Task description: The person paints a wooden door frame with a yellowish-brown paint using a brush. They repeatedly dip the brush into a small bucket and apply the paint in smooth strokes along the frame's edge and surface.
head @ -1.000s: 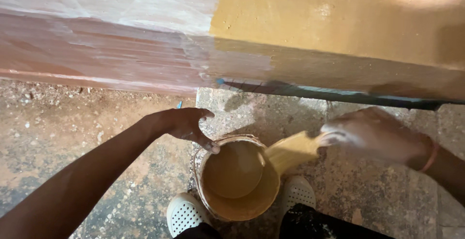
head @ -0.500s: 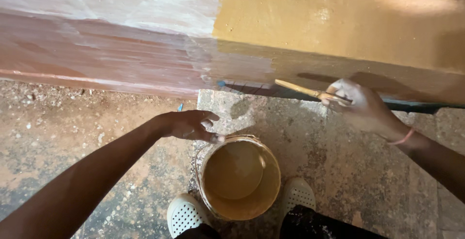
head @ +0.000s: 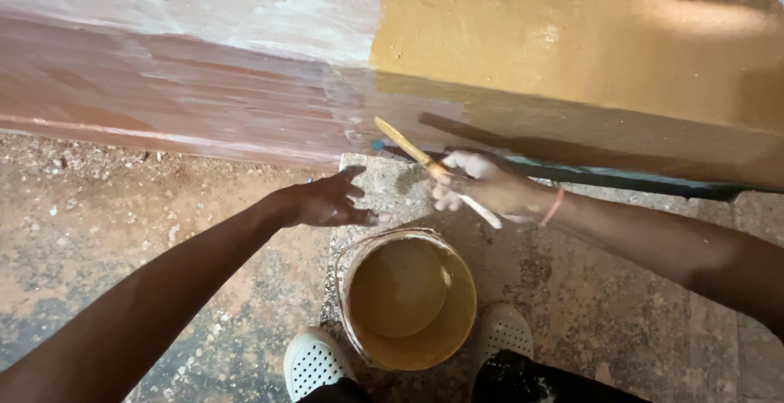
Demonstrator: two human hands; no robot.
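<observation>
Head view, step: the right hand (head: pixel 482 187) has its fingers clamped on a paintbrush (head: pixel 425 166) whose tip nears the wall (head: pixel 245 101) where ochre paint meets the unpainted part
Next move: likely calls for a steady stroke along that edge
Left hand (head: pixel 327 203): fingers spread, empty, just above the bucket (head: pixel 408 301)
Bucket: on the floor between the shoes, open, partly filled with ochre paint

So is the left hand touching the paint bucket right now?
Apart. In the head view the left hand hovers with fingers spread above and left of the bucket, with bare floor visible between the fingertips and the bucket's rim.
</observation>
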